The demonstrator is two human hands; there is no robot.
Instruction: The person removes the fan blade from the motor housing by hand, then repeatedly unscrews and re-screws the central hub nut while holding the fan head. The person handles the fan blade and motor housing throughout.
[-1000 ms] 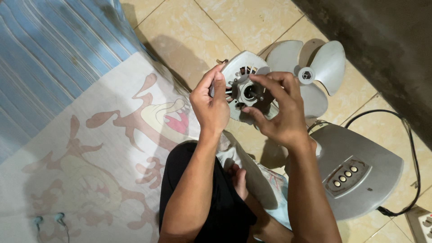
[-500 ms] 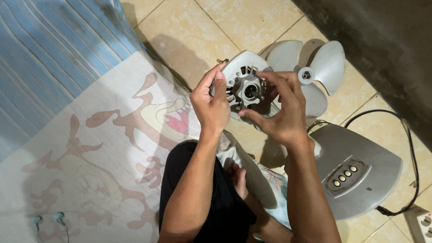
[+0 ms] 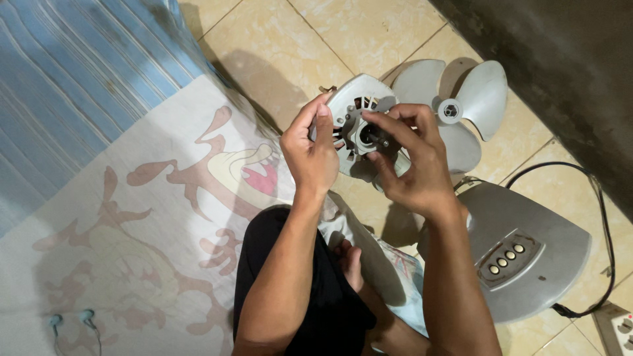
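So the grey fan motor housing [image 3: 359, 99] is up in the air between both hands, held above the tiled floor [image 3: 290, 46], roughly in the top middle of the view. Its open face points up toward the camera, so you can see the slots and the round centre with the short shaft [image 3: 374, 136] poking out.

Left hand [image 3: 310, 155] has it by the left edge: thumb and forefinger pinched onto the rim, other fingers curled behind, back of the hand toward the camera. The wrist comes straight up from the lap.

Right hand [image 3: 412, 165] sits on the right side, a bit lower. Forefinger and thumb are closed in a narrow pinch right at the centre shaft, while the remaining fingers bend around the housing's right and bottom edge. Can't tell if there's some small part between those fingertips, too tiny to see. That forearm runs up from the bottom right.

Just behind the housing on the floor lies the grey fan blade [image 3: 461, 105], and near the right wrist sits the fan base [image 3: 534, 264] with its row of buttons and a black cord [image 3: 603, 217] looping around it. A cartoon-print mat [image 3: 165, 217] covers the floor on the left.
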